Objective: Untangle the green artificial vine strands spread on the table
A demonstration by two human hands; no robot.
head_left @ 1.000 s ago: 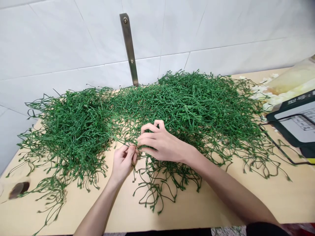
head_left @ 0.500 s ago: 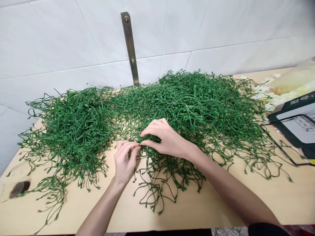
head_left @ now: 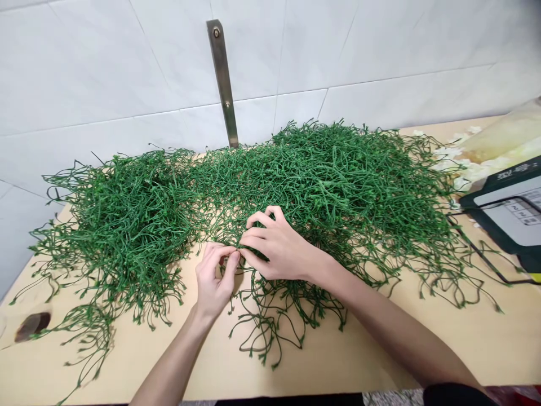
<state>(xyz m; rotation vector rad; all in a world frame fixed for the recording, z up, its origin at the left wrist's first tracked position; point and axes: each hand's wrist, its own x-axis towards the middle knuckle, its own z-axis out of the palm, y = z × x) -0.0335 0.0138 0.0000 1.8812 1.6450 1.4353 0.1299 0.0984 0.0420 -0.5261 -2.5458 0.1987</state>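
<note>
My left hand [head_left: 214,274] is closed, its thumb and index finger pinched together at the front of the green heap. Right beside those fingertips, my right hand [head_left: 276,248] pinches with thumb and index finger at the same spot, its other fingers loosely bent. Whatever sits between the fingertips is tiny and mostly covered. Around both hands lie thin green artificial stems [head_left: 338,169] with small forked tips, heaped in a wide tangle. A second dense clump of stems [head_left: 135,220] is to the left of my left hand. Loose stems [head_left: 270,332] trail below my right hand.
The pale wooden table [head_left: 236,372] meets a white tiled wall [head_left: 127,62], where a metal bracket [head_left: 224,84] is fixed. At right are a dark-framed sign [head_left: 507,208], a thin black wire frame [head_left: 477,248] and white flowers [head_left: 460,163]. A dark hole [head_left: 32,327] marks the table's left side.
My right hand's index finger has come down to meet its thumb at the left fingertips, and the hand has turned slightly. My left hand stays nearly in place.
</note>
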